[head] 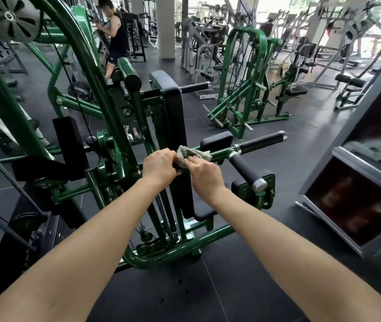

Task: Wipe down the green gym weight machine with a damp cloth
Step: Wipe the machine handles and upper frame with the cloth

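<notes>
The left hand (160, 165) is curled round the green bar (219, 154) of the machine (105, 94), its fingers closed over the tube at the near-left end. That grip looks meant to steady the arm so it does not swing under the rubbing. Just right of it, touching, the right hand (204, 176) pinches the cloth (190, 154) between thumb and fingers and presses it down on the top of the same bar. The cloth is bunched rather than spread (a wad gives more pressure on a round tube), and it drapes over the bar's far side.

The bar sits in the middle of the scene, in front of the black back pad (173, 108). Its long axis runs from near-left to far-right, rising slightly. At its right end it carries a black grip (261, 141) that points on the same way, and a second grip (246, 169) that branches off toward the near right. The cloth lies across this axis, so wiping along the bar toward the grips seems the natural stroke.

The frame below, the grips and the pad show no sign either way of having been wiped; I cannot tell.
</notes>
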Available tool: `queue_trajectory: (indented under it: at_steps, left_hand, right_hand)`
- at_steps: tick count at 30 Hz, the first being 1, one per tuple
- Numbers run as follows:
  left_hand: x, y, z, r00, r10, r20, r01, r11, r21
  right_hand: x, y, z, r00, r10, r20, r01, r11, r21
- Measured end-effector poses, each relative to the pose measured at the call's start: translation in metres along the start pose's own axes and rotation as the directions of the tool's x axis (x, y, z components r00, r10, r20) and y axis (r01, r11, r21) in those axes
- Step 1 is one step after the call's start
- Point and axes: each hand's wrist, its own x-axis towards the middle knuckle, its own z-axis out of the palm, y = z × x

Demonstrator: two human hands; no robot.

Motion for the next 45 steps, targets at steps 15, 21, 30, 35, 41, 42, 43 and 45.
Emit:
queue_trajectory:
  at_steps: [15,21,30,35,41,42,43,45]
  left_hand:
    - [-0.005,-0.007,0.012,0.995,-0.038,-0.087,0.024,0.987,-0.159]
    - [-0.012,-0.035,0.017,0.998,-0.026,-0.063,0.013,0.979,-0.202]
    - [-0.01,-0.048,0.006,0.996,-0.061,-0.058,0.047,0.975,-0.219]
    - [-0.005,-0.04,0.001,0.98,-0.154,-0.124,0.116,0.957,-0.267]
    - [0.003,-0.057,0.006,0.994,-0.084,-0.07,0.06,0.954,-0.295]
    - [0.003,-0.06,0.005,0.995,-0.074,-0.063,0.052,0.952,-0.303]
    - [0.004,-0.063,0.005,0.996,-0.068,-0.055,0.047,0.948,-0.315]
    - [0.009,-0.073,0.002,0.996,-0.078,-0.037,0.06,0.93,-0.364]
  right_hand:
    - [0.012,-0.02,0.005,0.999,-0.01,0.034,0.013,0.994,-0.109]
    - [0.017,0.034,-0.011,0.993,-0.066,0.095,0.082,0.982,-0.171]
    - [0.019,0.003,0.027,0.985,-0.158,-0.065,0.152,0.984,-0.088]
    - [0.032,-0.032,0.041,0.953,-0.301,-0.028,0.301,0.953,0.033]
    - [0.021,0.032,0.031,0.961,-0.243,-0.134,0.262,0.954,0.147]
    - [0.017,0.036,0.033,0.962,-0.234,-0.14,0.254,0.956,0.146]
    - [0.014,0.036,0.036,0.963,-0.228,-0.144,0.248,0.959,0.138]
    - [0.011,0.024,0.041,0.961,-0.219,-0.167,0.242,0.962,0.13]
